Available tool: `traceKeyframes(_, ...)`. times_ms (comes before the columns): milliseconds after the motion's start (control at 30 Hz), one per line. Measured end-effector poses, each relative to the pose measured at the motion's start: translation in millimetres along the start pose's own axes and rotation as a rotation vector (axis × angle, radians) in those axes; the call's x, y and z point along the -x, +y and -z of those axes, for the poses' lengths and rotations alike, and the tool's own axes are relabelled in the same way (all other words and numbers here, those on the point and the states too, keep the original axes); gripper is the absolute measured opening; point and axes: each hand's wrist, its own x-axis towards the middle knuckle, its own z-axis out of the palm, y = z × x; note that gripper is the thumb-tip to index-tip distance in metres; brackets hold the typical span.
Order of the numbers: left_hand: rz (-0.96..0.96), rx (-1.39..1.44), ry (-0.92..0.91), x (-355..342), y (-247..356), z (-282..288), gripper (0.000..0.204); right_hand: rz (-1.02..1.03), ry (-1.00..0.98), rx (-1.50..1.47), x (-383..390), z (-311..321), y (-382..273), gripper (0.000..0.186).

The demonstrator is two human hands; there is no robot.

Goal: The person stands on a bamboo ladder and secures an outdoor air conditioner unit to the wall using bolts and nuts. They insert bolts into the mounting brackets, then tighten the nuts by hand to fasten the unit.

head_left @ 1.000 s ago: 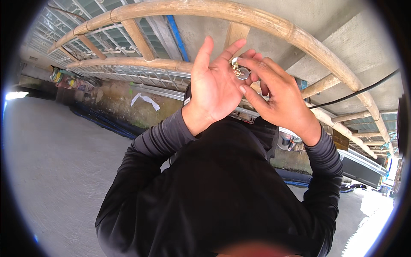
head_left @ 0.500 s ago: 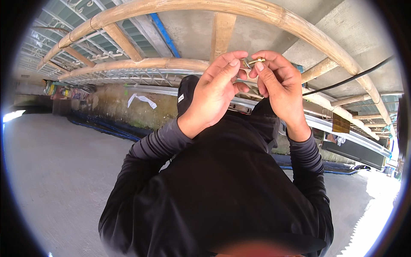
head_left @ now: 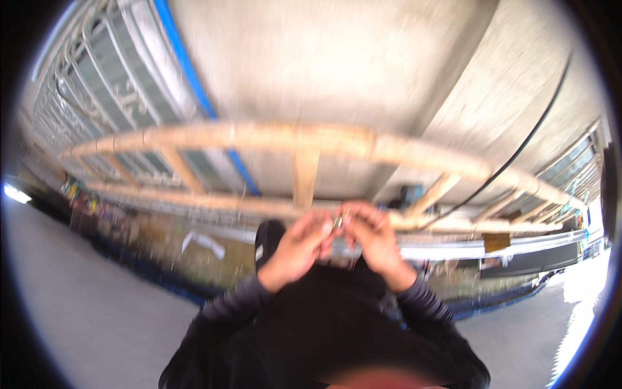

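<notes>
Both hands are raised in front of my dark-clothed body, their fingertips almost meeting. Between them is a small brass-coloured bolt (head_left: 337,222), mostly covered by the fingers and blurred. My left hand (head_left: 299,247) pinches its left end between thumb and fingers. On the other side, my right hand (head_left: 374,240) is closed on the right end, thumb toward the bolt. A shiny ring-like part shows at the middle, too smeared to make out whether it is a nut or a washer.
A bamboo ladder-like frame (head_left: 259,137) with rungs spans the view beyond my hands. Past it are a concrete surface (head_left: 324,52), a blue pipe (head_left: 186,61), white metal grillwork (head_left: 107,71) and a hanging black cable (head_left: 528,139). Grey floor (head_left: 97,305) lies at the left.
The view has tilted, so the hands and bamboo frame sit lower in it, and it is now blurred. My hands have come closer together around the bolt, covering more of it.
</notes>
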Motion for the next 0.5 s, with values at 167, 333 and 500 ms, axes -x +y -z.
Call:
traceKeyframes(167,0.008,0.047,-0.152,-14,3,8,0.019,-0.061,-0.102,-0.093,-11,14,11,0.022)
traceKeyframes(333,0.085,0.063,-0.255,-25,-6,18,0.015,-0.302,-0.107,-0.045,-17,24,12,0.044)
traceKeyframes(500,0.118,0.049,-0.215,-31,-10,23,0.015,-0.426,-0.111,0.099,-18,25,8,0.047)
